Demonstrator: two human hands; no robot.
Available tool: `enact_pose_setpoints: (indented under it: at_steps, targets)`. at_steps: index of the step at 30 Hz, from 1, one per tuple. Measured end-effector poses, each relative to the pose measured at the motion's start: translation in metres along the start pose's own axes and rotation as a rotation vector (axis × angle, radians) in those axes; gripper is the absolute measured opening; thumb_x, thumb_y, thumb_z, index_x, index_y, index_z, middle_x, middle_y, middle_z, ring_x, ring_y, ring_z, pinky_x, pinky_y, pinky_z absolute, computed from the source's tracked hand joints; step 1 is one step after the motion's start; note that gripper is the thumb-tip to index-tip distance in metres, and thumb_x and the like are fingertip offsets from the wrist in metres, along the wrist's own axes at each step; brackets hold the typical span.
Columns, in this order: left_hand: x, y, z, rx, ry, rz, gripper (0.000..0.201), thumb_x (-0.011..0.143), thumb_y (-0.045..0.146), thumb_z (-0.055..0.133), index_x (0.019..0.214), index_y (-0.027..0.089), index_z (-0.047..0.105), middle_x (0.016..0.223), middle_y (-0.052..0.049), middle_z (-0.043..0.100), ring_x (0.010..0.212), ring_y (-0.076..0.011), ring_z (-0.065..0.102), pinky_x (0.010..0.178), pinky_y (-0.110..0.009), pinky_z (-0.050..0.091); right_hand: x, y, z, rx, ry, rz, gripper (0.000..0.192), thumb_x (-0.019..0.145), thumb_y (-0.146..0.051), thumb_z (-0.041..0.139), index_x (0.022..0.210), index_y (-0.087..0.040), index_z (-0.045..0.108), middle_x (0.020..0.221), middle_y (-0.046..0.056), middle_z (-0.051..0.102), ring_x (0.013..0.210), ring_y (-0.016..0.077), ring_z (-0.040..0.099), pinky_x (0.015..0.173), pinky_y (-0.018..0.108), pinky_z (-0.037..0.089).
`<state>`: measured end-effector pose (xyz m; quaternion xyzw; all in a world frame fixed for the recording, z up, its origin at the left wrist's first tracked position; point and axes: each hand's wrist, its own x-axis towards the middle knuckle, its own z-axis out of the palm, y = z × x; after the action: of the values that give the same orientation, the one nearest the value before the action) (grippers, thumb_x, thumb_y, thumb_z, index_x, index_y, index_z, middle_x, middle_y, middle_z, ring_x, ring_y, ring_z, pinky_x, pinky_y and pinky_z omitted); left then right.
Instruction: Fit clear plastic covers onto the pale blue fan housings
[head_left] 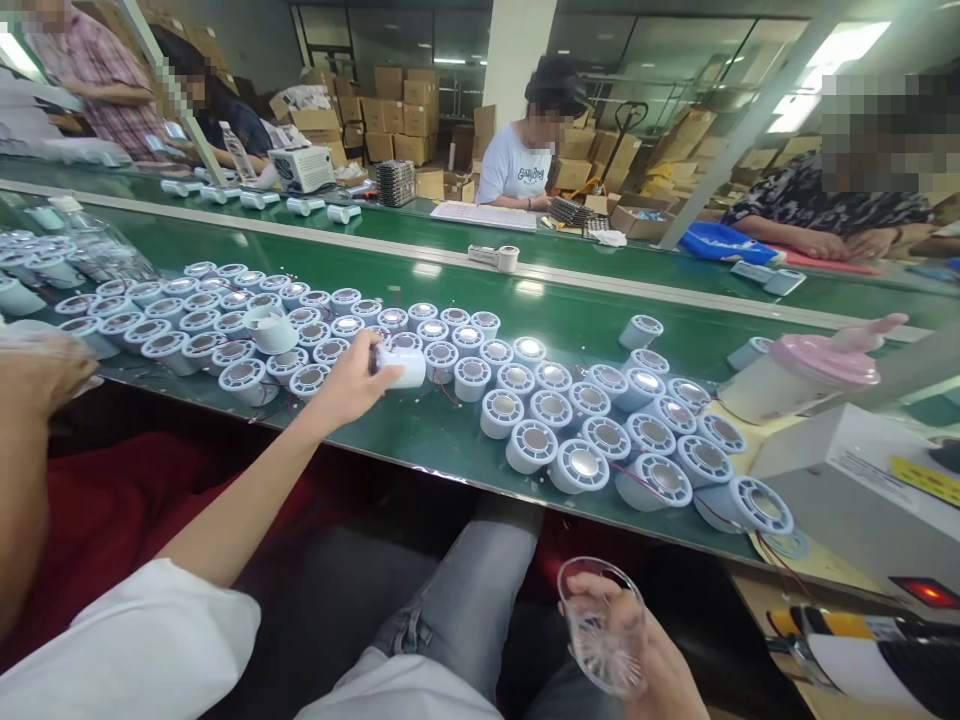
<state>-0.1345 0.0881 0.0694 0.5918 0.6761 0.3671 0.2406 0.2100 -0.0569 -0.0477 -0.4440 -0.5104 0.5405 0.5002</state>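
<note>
My left hand (354,385) reaches out over the green bench, its fingers closed round a light blue cylindrical housing (405,366) tipped on its side. Around it stand many similar light blue housings (472,374), most with a round metallic disc in a slotted top and thin red and dark wires. Low at the right, my right hand (611,610) grips a clear plastic cup (604,635) above my lap, away from the bench. The cup shows a ribbed base; whether anything lies in it I cannot tell.
A co-worker's hand (45,370) is at the left edge. At right stand a pink-lidded cup (810,370) and a grey box (847,480) with a lit red switch. Beyond runs a green conveyor (360,250) carrying a white part (495,258); several people sit opposite.
</note>
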Motion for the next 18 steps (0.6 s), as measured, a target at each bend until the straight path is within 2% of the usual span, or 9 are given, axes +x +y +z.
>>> enact_pose_setpoints:
  at_steps: [2,4,6,7,9,11,13,15,18]
  targets:
    - [-0.015,0.004,0.010,-0.383,-0.219,-0.079,0.034,0.076,0.046,0.046,0.096,0.019,0.049,0.085,-0.006,0.060,0.066,-0.0203,0.059,0.051,-0.032,0.050,0.003,-0.012,0.008,-0.168,-0.033,-0.082,0.028,0.085,-0.050,0.052,0.089,-0.028,0.068,0.110,0.013,0.062,0.100,0.0346,0.063,0.079,0.047,0.058]
    - [-0.032,0.008,0.031,-0.569,-0.577,-0.213,0.036,0.080,0.050,0.041,0.090,0.017,0.052,0.075,-0.006,0.060,0.058,-0.0182,0.057,0.043,-0.029,0.048,0.008,-0.025,0.019,-0.451,-0.105,-0.202,0.029,0.084,-0.038,0.058,0.111,-0.032,0.064,0.118,0.012,0.056,0.110,0.0345,0.058,0.086,0.048,0.055]
    - [-0.048,0.013,0.057,-0.601,-0.955,-0.308,0.040,0.082,0.053,0.044,0.089,0.015,0.055,0.070,-0.005,0.059,0.051,-0.0141,0.053,0.037,-0.022,0.042,0.016,-0.037,0.029,-0.735,-0.163,-0.340,0.045,0.083,-0.027,0.060,0.127,-0.031,0.056,0.124,0.013,0.050,0.110,0.0331,0.057,0.087,0.048,0.055]
    - [-0.055,0.016,0.069,-0.567,-1.117,-0.306,0.040,0.083,0.053,0.046,0.090,0.015,0.056,0.070,-0.004,0.058,0.050,-0.0121,0.051,0.035,-0.020,0.038,0.021,-0.041,0.033,-0.850,-0.167,-0.397,0.049,0.082,-0.024,0.059,0.130,-0.030,0.054,0.125,0.014,0.048,0.110,0.0331,0.056,0.086,0.048,0.055]
    - [-0.066,0.022,0.088,-0.386,-1.294,-0.139,0.037,0.085,0.050,0.048,0.091,0.015,0.060,0.073,-0.003,0.057,0.052,-0.0107,0.050,0.037,-0.018,0.037,0.030,-0.045,0.037,-1.040,-0.158,-0.458,0.052,0.081,-0.019,0.058,0.131,-0.029,0.054,0.129,0.015,0.045,0.109,0.0342,0.054,0.081,0.049,0.056]
    - [-0.074,0.028,0.100,-0.175,-1.264,0.149,0.030,0.086,0.043,0.051,0.088,0.016,0.064,0.081,-0.003,0.058,0.065,-0.0135,0.055,0.052,-0.021,0.044,0.036,-0.044,0.035,-1.171,-0.162,-0.446,0.047,0.077,-0.013,0.058,0.122,-0.027,0.061,0.133,0.015,0.045,0.109,0.0356,0.051,0.080,0.050,0.055]
    - [-0.079,0.033,0.106,-0.024,-1.086,0.367,0.024,0.087,0.038,0.052,0.088,0.019,0.067,0.090,-0.004,0.059,0.082,-0.0176,0.057,0.072,-0.027,0.047,0.036,-0.042,0.029,-1.187,-0.185,-0.366,0.036,0.074,-0.006,0.060,0.104,-0.024,0.067,0.132,0.014,0.048,0.110,0.0350,0.051,0.080,0.049,0.054]
    - [-0.083,0.035,0.110,0.014,-0.915,0.424,0.023,0.085,0.038,0.056,0.096,0.021,0.067,0.097,-0.005,0.059,0.090,-0.0200,0.056,0.083,-0.031,0.044,0.032,-0.042,0.024,-1.063,-0.190,-0.239,0.021,0.072,-0.007,0.065,0.086,-0.022,0.066,0.128,0.012,0.051,0.108,0.0322,0.053,0.080,0.046,0.054]
    - [-0.088,0.030,0.117,-0.074,-0.829,0.383,0.041,0.075,0.045,0.069,0.110,0.023,0.062,0.103,-0.005,0.057,0.093,-0.0207,0.056,0.085,-0.032,0.045,0.026,-0.045,0.019,-0.742,-0.147,-0.092,0.009,0.076,-0.021,0.070,0.074,-0.021,0.061,0.116,0.009,0.055,0.100,0.0255,0.059,0.081,0.040,0.052]
